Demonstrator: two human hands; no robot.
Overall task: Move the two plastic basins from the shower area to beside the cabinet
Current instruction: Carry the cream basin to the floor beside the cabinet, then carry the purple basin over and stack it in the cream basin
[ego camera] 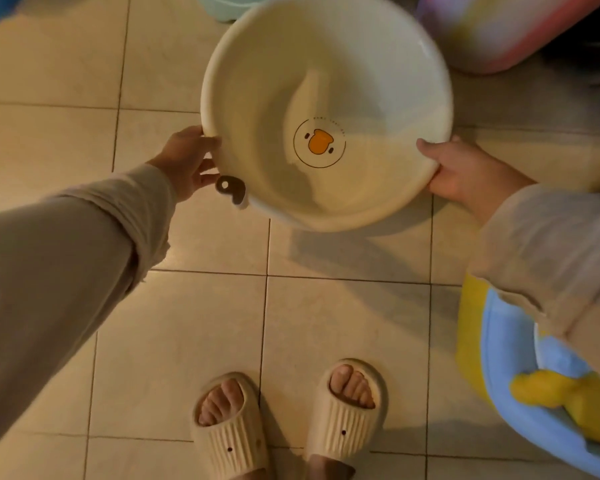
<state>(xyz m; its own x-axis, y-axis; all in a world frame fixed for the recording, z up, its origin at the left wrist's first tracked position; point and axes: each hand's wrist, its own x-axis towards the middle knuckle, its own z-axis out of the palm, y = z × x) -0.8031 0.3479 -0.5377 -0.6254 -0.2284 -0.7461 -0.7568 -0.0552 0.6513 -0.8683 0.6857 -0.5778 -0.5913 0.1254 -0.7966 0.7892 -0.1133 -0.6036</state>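
So the cream basin [329,109] is up off the tiled floor [187,306], held between both hands and tipped a bit toward the camera, so you look straight down into it. There's a little duck face print [319,143] on the inside bottom, orange beak and a thin circle around it. A small dark hanging tab [231,188] sticks out of the rim on the lower left.

The left hand [187,161] grips the rim on the left side, thumb on the rim and fingers curled under the lip just above that tab. The right hand [465,171] has the rim on the right side, thumb laid over the top edge and the rest of the fingers wrapped underneath. Both are closed on the basin. Both arms are in loose beige sleeves [66,265].

Only part of a second, pale blue-green basin [222,5] shows at the top edge of the floor, sitting just behind the cream one. A pink and multicoloured tub [499,29] fills the top right corner, pretty blurry. Down at the right edge there's a blue and yellow kid's potty thing [520,368], partly hidden by the right sleeve.

At the bottom edge you can see two feet in ribbed cream slippers [288,424] standing on the tiles, toes pointing toward the basin.
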